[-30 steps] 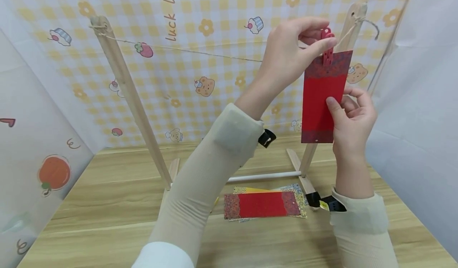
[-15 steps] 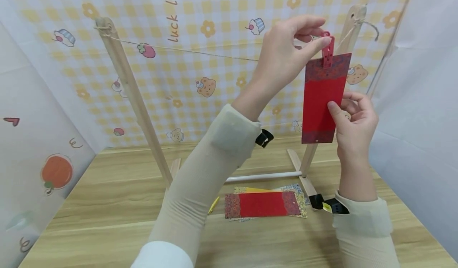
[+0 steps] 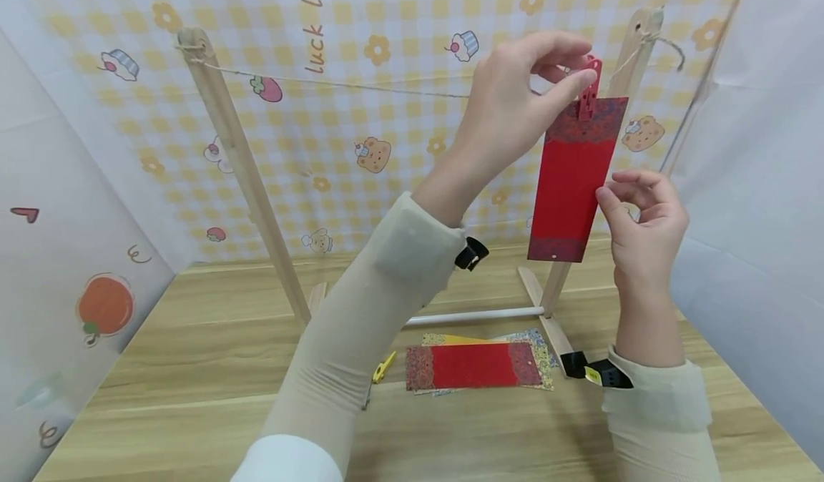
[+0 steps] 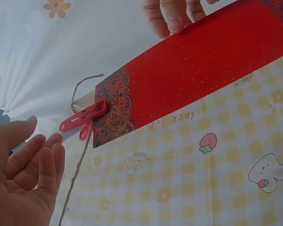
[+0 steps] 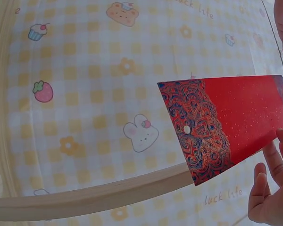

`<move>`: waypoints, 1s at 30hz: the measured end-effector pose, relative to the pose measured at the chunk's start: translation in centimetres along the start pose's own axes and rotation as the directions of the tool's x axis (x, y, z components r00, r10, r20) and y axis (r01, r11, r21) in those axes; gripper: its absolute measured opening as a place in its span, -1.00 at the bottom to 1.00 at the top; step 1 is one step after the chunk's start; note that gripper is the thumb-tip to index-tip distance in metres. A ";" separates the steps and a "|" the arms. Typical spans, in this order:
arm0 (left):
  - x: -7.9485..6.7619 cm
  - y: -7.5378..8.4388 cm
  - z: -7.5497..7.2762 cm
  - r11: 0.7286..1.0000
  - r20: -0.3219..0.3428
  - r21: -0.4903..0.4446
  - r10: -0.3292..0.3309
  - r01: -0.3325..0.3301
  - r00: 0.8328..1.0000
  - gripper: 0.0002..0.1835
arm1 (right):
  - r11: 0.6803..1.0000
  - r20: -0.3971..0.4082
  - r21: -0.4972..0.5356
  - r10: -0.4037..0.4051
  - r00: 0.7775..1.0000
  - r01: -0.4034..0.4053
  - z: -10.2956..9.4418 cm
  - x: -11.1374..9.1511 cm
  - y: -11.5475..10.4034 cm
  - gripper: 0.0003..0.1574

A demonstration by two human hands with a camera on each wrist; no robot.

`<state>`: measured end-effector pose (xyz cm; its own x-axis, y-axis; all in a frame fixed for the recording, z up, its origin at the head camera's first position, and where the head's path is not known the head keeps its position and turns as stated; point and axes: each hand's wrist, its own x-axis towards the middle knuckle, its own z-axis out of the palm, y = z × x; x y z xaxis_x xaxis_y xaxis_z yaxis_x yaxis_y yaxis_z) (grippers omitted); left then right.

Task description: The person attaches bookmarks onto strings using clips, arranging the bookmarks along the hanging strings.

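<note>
A red card with dark patterned ends hangs upright from the twine, its top gripped by a red plastic clip. My left hand is beside the clip; the left wrist view shows its thumb and fingers apart from the clip, with a gap between. My right hand is at the card's right edge, thumb tip and fingertips right at the border, with the thumb overlapping it slightly in the right wrist view.
The twine runs between two wooden posts, joined low by a white rod. On the table lie another red card, yellow and blue patterned cards beneath it, and a yellow clip. Gingham cloth stands behind.
The card's lower end has swung left and it now hangs in line with the post. My right thumb has slid off the card's face to its edge. My left hand stays by the clip.
</note>
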<state>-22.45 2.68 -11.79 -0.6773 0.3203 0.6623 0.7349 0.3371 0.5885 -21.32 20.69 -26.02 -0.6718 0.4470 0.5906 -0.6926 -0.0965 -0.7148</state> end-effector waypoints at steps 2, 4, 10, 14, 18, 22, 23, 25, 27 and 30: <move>-0.2 0.1 -0.1 1.000 0.004 -0.007 0.003 -0.003 1.000 -0.68 | 1.000 -0.004 0.005 0.000 1.000 0.000 -0.1 -0.1 -0.1 -0.81; -0.4 0.2 -0.1 1.000 0.008 -0.010 0.006 -0.006 1.000 -0.70 | 1.000 -0.012 0.007 -0.001 1.000 0.001 -0.2 -0.1 -0.1 -0.82; -1.2 -0.1 0.0 0.999 0.019 -0.024 0.023 -0.022 1.000 -0.71 | 0.999 -0.037 0.040 -0.001 0.999 0.002 -0.8 -0.3 -0.2 -0.82; -1.9 -0.3 0.2 0.999 0.024 -0.037 0.011 -0.010 1.000 -0.69 | 0.998 -0.045 0.057 0.011 0.999 -0.008 -1.3 -0.5 -0.3 -0.82; -2.7 -0.4 0.6 0.998 0.041 -0.068 0.016 -0.013 0.999 -0.69 | 0.997 -0.037 0.080 0.003 0.999 0.000 -1.7 -0.8 -0.3 -0.82; -3.5 -0.4 0.8 0.998 0.070 -0.063 0.017 -0.013 0.997 -0.69 | 0.993 0.002 0.113 -0.020 1.000 0.020 -2.1 -1.1 -0.2 -0.81; -3.7 -0.4 0.8 0.999 0.082 -0.054 0.006 -0.001 0.997 -0.69 | 0.993 0.010 0.117 -0.022 1.000 0.021 -2.2 -1.2 -0.3 -0.80; -4.1 -0.5 0.9 0.998 0.084 -0.066 0.007 -0.001 0.996 -0.69 | 0.993 0.023 0.120 -0.023 0.999 0.020 -2.3 -1.4 -0.4 -0.80; -4.4 -0.7 1.0 0.997 0.081 -0.077 0.000 0.006 0.997 -0.70 | 0.994 0.031 0.112 -0.014 0.999 0.011 -2.3 -1.7 -0.6 -0.79; -4.9 -1.2 1.1 0.994 0.052 -0.106 0.016 -0.010 0.999 -0.71 | 0.996 0.039 0.093 -0.002 0.999 -0.001 -2.4 -1.9 -0.8 -0.78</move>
<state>-20.08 1.65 -16.27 -0.6666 0.3715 0.6462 0.7412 0.2379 0.6278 -18.83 22.04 -27.46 -0.6800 0.4118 0.6066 -0.7132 -0.1796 -0.6776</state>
